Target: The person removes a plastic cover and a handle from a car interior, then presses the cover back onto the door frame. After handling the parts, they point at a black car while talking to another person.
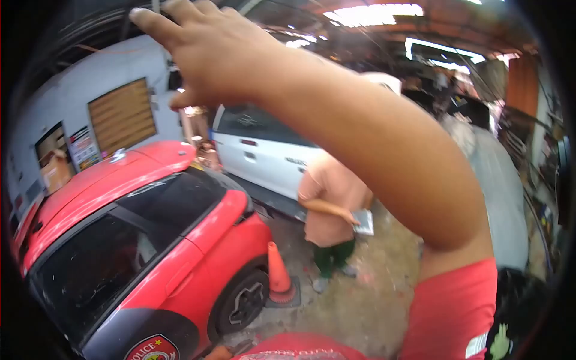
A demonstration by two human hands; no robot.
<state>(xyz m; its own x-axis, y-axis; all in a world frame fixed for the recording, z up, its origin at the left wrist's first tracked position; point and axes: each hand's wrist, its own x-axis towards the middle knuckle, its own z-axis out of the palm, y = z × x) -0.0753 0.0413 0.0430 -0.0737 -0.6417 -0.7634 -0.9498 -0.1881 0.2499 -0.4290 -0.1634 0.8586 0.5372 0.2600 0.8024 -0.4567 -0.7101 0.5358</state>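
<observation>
My right hand (219, 57) is raised high at the upper left, its arm crossing the view from a red sleeve at the lower right. The fingers are spread apart, and nothing shows in them. Behind and below this hand are a white vehicle (264, 157) and a red car (180, 264) with a police badge on its side. At the bottom edge, a small skin-toned shape (219, 353) beside a dark object (241, 347) may be part of my left hand; its fingers cannot be made out.
A person (336, 204) in a pink shirt stands by the white vehicle, holding a flat pale item (363, 222). An orange traffic cone (278, 273) stands beside the red car's wheel. A grey covered vehicle (507, 204) is on the right; a cardboard box (56, 171) is at left.
</observation>
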